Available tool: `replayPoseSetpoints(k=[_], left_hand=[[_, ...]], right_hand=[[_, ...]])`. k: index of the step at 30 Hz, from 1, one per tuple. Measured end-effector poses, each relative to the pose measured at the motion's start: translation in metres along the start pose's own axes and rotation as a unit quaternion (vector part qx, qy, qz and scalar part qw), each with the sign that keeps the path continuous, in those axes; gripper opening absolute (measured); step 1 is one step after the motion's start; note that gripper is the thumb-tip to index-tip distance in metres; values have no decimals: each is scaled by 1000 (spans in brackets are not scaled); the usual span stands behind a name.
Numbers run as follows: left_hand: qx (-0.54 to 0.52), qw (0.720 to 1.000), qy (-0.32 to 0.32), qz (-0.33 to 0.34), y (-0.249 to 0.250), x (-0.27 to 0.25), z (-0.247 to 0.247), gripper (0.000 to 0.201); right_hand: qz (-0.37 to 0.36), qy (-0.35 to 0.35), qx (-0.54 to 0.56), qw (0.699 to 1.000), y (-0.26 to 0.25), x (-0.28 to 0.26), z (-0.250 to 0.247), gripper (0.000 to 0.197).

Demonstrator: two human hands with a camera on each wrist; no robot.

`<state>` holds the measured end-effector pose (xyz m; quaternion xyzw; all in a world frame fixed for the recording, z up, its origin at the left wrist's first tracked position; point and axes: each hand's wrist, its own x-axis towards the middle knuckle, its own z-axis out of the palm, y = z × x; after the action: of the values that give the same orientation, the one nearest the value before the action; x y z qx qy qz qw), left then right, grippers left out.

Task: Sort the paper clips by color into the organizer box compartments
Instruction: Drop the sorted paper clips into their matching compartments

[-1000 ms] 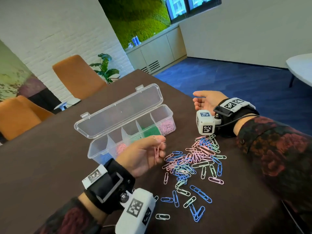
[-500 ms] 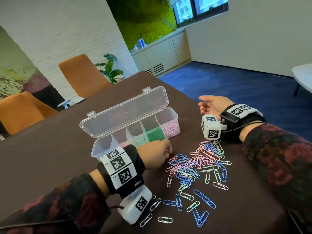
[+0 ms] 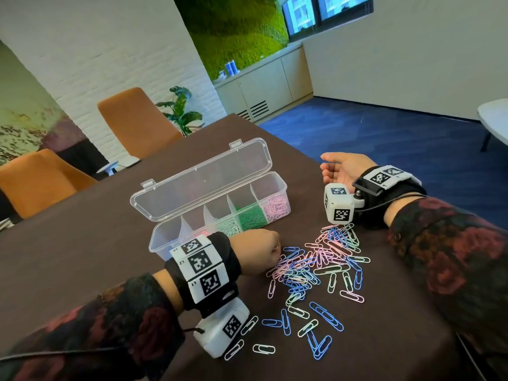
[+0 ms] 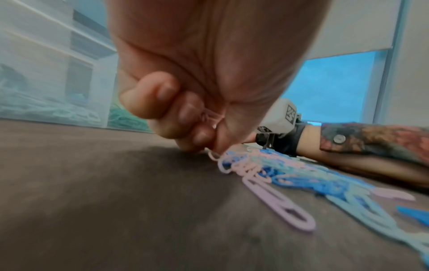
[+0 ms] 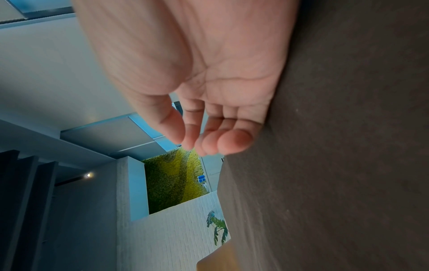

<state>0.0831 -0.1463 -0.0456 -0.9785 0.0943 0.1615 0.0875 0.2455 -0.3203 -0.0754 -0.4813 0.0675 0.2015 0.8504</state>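
Note:
A clear organizer box [image 3: 165, 237] stands open on the dark table, with pale green, dark green and pink clips in its right compartments. A heap of pink, blue and pale green paper clips [image 3: 316, 268] lies in front of it. My left hand [image 3: 257, 254] is down at the heap's left edge, knuckles up. In the left wrist view its curled fingers [image 4: 185, 113] hold pink clips [image 4: 212, 115] against the palm while the fingertips pinch another pink clip [image 4: 214, 155] on the table. My right hand [image 3: 341, 170] rests on its side to the right of the box, fingers [image 5: 234, 143] loosely curled and empty.
The box lid [image 3: 200, 180] stands up behind the compartments. Loose clips [image 3: 264, 349] lie near my left wrist camera. Two orange chairs [image 3: 132, 119] stand at the far side, and the table edge [image 3: 308, 158] runs close behind my right hand.
My left hand turned palm down and dropped from above the heap to its left edge, still holding pink clips. The right hand stayed where it was.

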Motion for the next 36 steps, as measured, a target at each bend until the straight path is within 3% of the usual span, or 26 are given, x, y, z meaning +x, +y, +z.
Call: replayPoseSetpoints(k=[3,5,8,10,13,17,20,28,36], left_hand=[[-81,997,13,15,-9,-4,-11,21],[-191,981,31,11,-23,-13,-20,18],[-400,912,84,-42,-53,-31,-31,18],[-446,882,131,-75,-77,-40,-37,20],[-412,886,162,-137,-108,-44,-44,19],[-259,933,104,-228,-126,-34,-41,21],[-166,947,71,-267,-125,-27,-39,31],[-208,926,71,-308,-137,-24,-39,24],[-267,918,77,-283,-145,-23,-38,21]], right_hand=[[-5,3,6,1000,1,3,-1,13],[-8,0,7,1000,2,8,-3,14],[-8,-15,3,1000,3,14,-4,16],[-11,-23,1,1000,2,16,-5,15],[-13,-32,-4,999,1,16,-3,15],[-17,-24,-7,1000,1,14,-2,16],[-17,-21,-6,1000,1,14,-3,15],[-18,-24,-4,1000,1,15,-4,11],[-20,-20,-2,1000,1,10,-2,13]])
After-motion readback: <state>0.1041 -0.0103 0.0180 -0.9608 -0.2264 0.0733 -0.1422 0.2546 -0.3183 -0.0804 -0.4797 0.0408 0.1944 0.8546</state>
